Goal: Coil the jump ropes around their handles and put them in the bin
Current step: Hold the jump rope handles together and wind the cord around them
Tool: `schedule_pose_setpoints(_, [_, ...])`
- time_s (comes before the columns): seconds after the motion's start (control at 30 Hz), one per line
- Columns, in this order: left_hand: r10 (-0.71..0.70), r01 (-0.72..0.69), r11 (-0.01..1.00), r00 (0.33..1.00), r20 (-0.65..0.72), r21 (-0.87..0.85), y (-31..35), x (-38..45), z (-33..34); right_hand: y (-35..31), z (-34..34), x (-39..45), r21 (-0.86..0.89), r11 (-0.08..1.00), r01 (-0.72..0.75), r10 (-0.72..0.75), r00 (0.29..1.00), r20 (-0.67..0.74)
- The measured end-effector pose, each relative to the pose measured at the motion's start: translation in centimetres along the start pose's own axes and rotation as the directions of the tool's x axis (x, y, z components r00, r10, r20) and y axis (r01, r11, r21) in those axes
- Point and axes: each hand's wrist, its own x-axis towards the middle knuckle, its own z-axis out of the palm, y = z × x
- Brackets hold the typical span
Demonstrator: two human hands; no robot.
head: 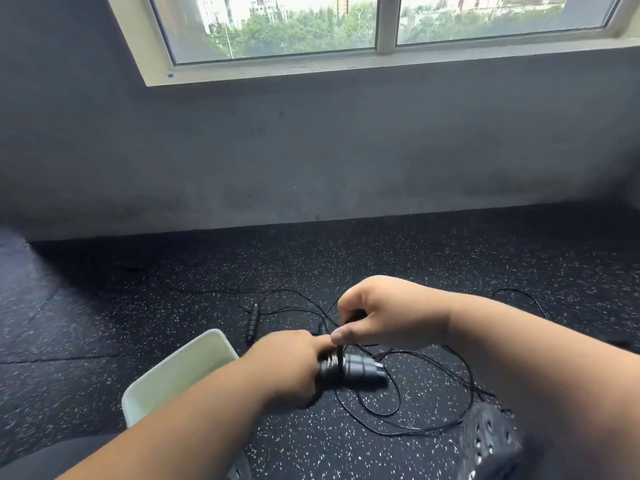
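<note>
On the speckled black floor point(450, 258), below a grey wall point(311, 150) and a window point(346, 26), lay a tangle of thin black rope point(433, 372) that spread in loose loops toward the floor's right side and back toward the wall. A pale green bin point(180, 368) stood near the floor's front-left part, just beside the left forearm, which crossed in front of its near corner and hid part of the rim. Beyond the bin, closer to the wall, a single spare handle point(252, 323) rested on the floor among the cords, apart from both hands. A dark perforated shoe point(491, 441) showed at the front right, with rope loops running up to it. Two handles could be counted for certain: the spare one and the handle point(353, 370) in the left hand; whether a second handle sat alongside it was blurred. One bin was visible. The left hand point(291, 365) reached in from the lower left, its fingers curled tightly round the black handle, which pointed right and was held just above the floor. The right hand point(384, 315) came in from the right, wrist bent, thumb and fingertips pinching a strand of rope directly above the handle, the two hands nearly touching.
</note>
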Motion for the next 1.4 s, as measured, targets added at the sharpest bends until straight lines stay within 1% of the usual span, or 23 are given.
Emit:
schedule_pose_setpoints(0.07, [0.101,-0.103,0.977,0.995,-0.023,-0.184,0.9,-0.2,0.2,1.8,-0.1,0.3,0.170,0.985,-0.039,0.035,0.999,0.027])
schedule_pose_setpoints(0.13, [0.125,-0.160,0.924,0.985,-0.120,-0.348,1.1,-0.2,-0.4,3.7,0.3,0.3,0.376,0.924,-0.074,0.065,0.997,0.035])
schedule_pose_setpoints(0.17, [0.119,-0.182,0.875,0.979,-0.165,-0.448,1.0,-0.2,-0.8,4.4,0.8,0.3,0.484,0.872,-0.079,0.070,0.997,0.037])
schedule_pose_setpoints(0.23, [0.112,-0.231,0.743,0.968,-0.223,-0.628,0.8,-0.5,-1.5,4.9,1.5,0.3,0.671,0.739,-0.063,0.059,0.998,0.029])
schedule_pose_setpoints(0.33, [0.108,-0.274,0.615,0.958,-0.266,-0.739,0.8,-0.8,-1.9,4.3,1.6,0.5,0.807,0.590,0.000,0.029,0.999,-0.021])
schedule_pose_setpoints(0.4, [0.101,-0.291,0.563,0.953,-0.285,-0.774,0.9,-0.7,-1.8,3.9,1.2,0.4,0.853,0.519,0.060,0.017,0.997,-0.081])
schedule_pose_setpoints(0.5, [0.115,-0.316,0.574,0.945,-0.307,-0.756,1.2,-0.4,-1.6,4.0,0.7,0.3,0.876,0.468,0.119,0.045,0.986,-0.158])
schedule_pose_setpoints(0.57, [0.122,-0.329,0.554,0.941,-0.316,-0.765,1.3,-0.2,-1.5,3.9,0.6,0.2,0.884,0.445,0.143,0.053,0.981,-0.186])
schedule_pose_setpoints(0.7, [0.118,-0.329,0.494,0.942,-0.313,-0.805,1.6,-0.1,-1.0,4.0,1.0,0.4,0.905,0.406,0.127,0.092,0.979,-0.179])
schedule_pose_setpoints(0.83, [0.121,-0.328,0.440,0.944,-0.306,-0.836,1.8,-0.2,-1.1,4.1,2.2,0.5,0.940,0.327,0.098,0.155,0.976,-0.156])
schedule_pose_setpoints(0.9, [0.121,-0.321,0.435,0.947,-0.299,-0.841,1.6,-0.2,-1.3,3.7,2.2,0.4,0.964,0.249,0.092,0.187,0.972,-0.141])
schedule_pose_setpoints(1.0, [0.132,-0.301,0.450,0.953,-0.271,-0.841,1.2,-0.1,-1.6,3.1,1.8,0.2,0.990,0.085,0.111,0.173,0.977,-0.124])
schedule_pose_setpoints(1.07, [0.149,-0.287,0.457,0.958,-0.246,-0.842,1.1,-0.1,-1.6,3.0,1.6,0.3,0.993,0.024,0.118,0.166,0.979,-0.121])
schedule_pose_setpoints(1.17, [0.161,-0.259,0.435,0.965,-0.208,-0.862,1.2,-0.1,-1.2,3.1,1.6,0.6,0.993,-0.005,0.117,0.203,0.973,-0.114])
schedule_pose_setpoints(1.23, [0.154,-0.264,0.421,0.964,-0.218,-0.868,1.2,0.1,-1.0,3.2,1.5,0.6,0.994,0.018,0.112,0.213,0.971,-0.113])
schedule_pose_setpoints(1.27, [0.151,-0.281,0.413,0.959,-0.239,-0.866,1.3,0.1,-1.0,3.0,1.4,0.6,0.994,0.055,0.093,0.209,0.973,-0.102])
schedule_pose_setpoints(1.33, [0.148,-0.318,0.379,0.948,-0.282,-0.869,1.6,-0.1,-1.3,2.9,1.6,0.7,0.986,0.163,0.020,0.199,0.979,-0.053])
schedule_pose_setpoints(1.37, [0.144,-0.331,0.380,0.943,-0.299,-0.864,1.6,-0.1,-1.3,3.0,1.9,0.7,0.978,0.209,-0.019,0.210,0.977,-0.025])
schedule_pose_setpoints(1.4, [0.130,-0.343,0.396,0.939,-0.318,-0.852,1.7,-0.2,-1.4,3.0,2.3,0.7,0.971,0.232,-0.055,0.229,0.974,0.000])
